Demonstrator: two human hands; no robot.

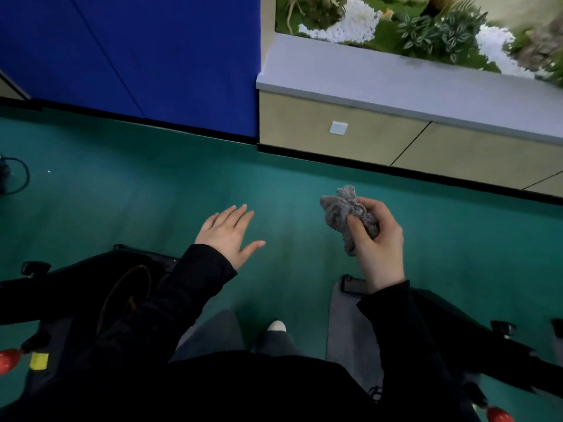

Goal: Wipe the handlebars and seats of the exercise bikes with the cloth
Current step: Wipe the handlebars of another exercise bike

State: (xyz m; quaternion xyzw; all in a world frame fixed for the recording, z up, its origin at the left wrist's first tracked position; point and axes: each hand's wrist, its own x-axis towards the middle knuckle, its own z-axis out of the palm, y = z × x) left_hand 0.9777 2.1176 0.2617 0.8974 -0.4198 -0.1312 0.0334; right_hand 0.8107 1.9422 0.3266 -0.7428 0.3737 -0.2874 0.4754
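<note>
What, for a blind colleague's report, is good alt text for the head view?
A person's right hand grips a crumpled grey cloth above a green floor; the left hand is open, holding nothing. Dark exercise bike parts flank them.

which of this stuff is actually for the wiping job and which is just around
For the job: grey cloth, bunched in the right hand; left hand, free; bike on the left; bike on the right.

Just around: planter ledge with plants; white wall plate; black cable on the floor.
</note>
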